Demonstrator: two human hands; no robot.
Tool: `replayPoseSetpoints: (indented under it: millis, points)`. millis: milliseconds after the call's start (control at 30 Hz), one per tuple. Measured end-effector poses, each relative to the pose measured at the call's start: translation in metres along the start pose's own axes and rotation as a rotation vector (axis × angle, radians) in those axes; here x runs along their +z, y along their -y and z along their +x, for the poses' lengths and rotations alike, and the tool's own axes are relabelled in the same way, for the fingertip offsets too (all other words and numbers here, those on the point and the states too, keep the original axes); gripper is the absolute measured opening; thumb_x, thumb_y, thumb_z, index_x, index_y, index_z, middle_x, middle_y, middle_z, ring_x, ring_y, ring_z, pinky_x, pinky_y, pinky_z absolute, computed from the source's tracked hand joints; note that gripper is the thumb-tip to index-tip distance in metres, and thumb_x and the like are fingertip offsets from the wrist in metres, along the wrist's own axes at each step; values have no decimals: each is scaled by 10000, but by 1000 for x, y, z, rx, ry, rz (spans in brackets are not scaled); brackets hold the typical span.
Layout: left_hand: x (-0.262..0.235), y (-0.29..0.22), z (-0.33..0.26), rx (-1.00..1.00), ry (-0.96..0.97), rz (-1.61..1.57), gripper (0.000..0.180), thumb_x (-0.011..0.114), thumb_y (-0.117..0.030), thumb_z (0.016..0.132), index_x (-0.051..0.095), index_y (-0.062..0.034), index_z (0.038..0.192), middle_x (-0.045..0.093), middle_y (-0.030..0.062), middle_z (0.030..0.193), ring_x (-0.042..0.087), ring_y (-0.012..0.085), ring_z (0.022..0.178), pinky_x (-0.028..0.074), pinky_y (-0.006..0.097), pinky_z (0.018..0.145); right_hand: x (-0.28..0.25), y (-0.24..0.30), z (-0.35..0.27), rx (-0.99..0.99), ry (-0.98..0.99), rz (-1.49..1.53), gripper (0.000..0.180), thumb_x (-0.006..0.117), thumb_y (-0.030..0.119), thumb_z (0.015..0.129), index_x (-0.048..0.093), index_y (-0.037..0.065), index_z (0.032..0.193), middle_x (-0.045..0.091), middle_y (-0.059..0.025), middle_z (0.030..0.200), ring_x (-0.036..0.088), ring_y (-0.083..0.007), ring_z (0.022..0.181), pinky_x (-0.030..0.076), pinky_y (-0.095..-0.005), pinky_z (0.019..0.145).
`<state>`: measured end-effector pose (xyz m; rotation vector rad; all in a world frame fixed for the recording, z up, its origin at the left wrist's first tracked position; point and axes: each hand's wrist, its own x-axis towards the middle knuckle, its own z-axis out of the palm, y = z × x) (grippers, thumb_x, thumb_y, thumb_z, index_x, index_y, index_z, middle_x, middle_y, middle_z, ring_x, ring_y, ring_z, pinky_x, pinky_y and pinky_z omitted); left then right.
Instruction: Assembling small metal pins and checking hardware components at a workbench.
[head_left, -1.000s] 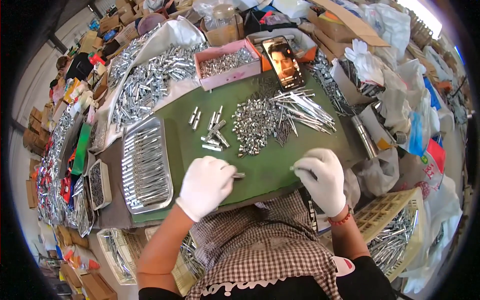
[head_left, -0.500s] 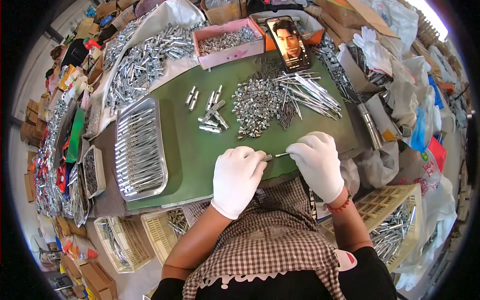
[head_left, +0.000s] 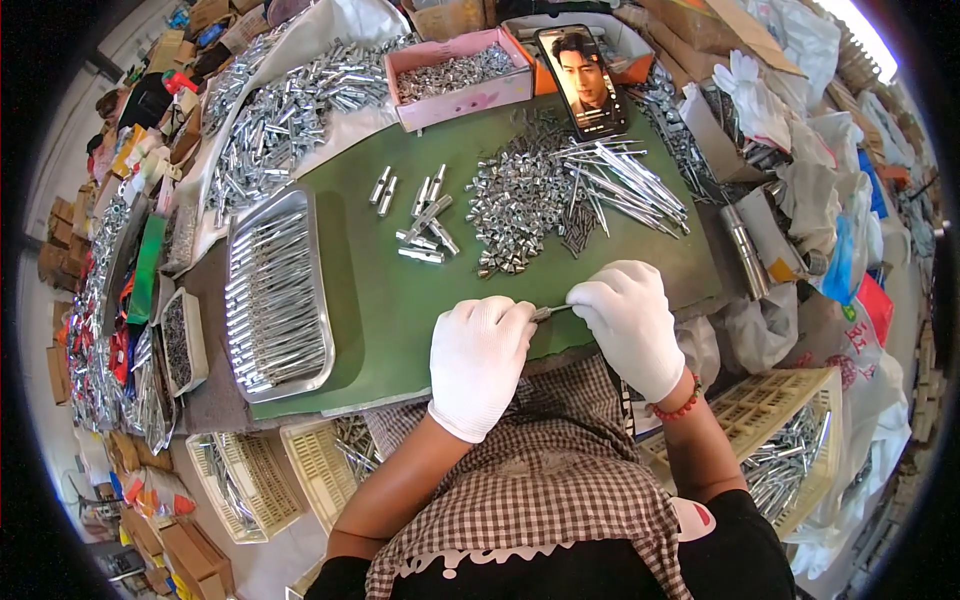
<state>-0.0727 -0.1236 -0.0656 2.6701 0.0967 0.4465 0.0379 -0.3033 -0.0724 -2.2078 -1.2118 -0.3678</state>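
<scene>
My left hand (head_left: 476, 362), in a white knit glove, is closed on a small metal sleeve (head_left: 541, 314), most of it hidden by the fingers. A thin metal rod (head_left: 560, 308) runs from that sleeve into the pinched fingers of my gloved right hand (head_left: 632, 325). The two parts meet end to end just above the near edge of the green work mat (head_left: 390, 320). Beyond my hands lies a heap of small metal collars (head_left: 510, 215), with loose thin rods (head_left: 640, 190) and dark springs (head_left: 578, 230) beside it. Several short metal cylinders (head_left: 430, 215) lie farther left.
A steel tray (head_left: 325, 330) of assembled rods stands at the left. A pink box (head_left: 470, 98) of small parts and a propped phone (head_left: 582, 85) stand at the back. Crates (head_left: 250, 490) sit below the table edge; a large metal cylinder (head_left: 745, 252) lies at the right.
My right hand has shifted slightly left, bringing the rod against the sleeve; a gap showed between them before. The left hand still grips the sleeve.
</scene>
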Motion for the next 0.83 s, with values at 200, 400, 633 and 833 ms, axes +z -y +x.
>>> replayPoseSetpoints:
  millis: [200, 400, 633, 833]
  points:
    - [3, 1, -2, 33, -26, 8, 144, 729, -154, 864, 730, -111, 1002, 669, 63, 932, 627, 319, 888, 471, 451, 800, 4, -2, 7, -61, -25, -6, 156, 762, 93, 779, 703, 177, 896, 679, 8, 948, 650, -262, 995, 481, -426, 901]
    - [8, 0, -4, 108, -135, 20, 152, 743, -170, 858, 687, -117, 989, 621, 33, 862, 621, 283, 802, 466, 433, 720, 6, -15, 26, 53, -95, -21, 135, 779, 104, 776, 712, 178, 866, 661, -3, 924, 643, -264, 955, 485, -430, 851]
    - [5, 0, -5, 90, -94, -9, 139, 729, -150, 861, 705, -119, 995, 629, 42, 883, 617, 294, 828, 460, 434, 747, 20, -20, 52, -4, 23, -211, 51, 716, 130, 823, 666, 136, 816, 613, -40, 856, 607, -275, 873, 467, -439, 801]
    - [9, 4, -8, 100, -122, -24, 232, 756, -126, 831, 721, -132, 1060, 639, 74, 975, 612, 317, 901, 458, 437, 794, 22, -18, 43, 37, 100, -126, 122, 643, 70, 858, 636, 121, 969, 644, -62, 881, 624, -280, 905, 467, -448, 802]
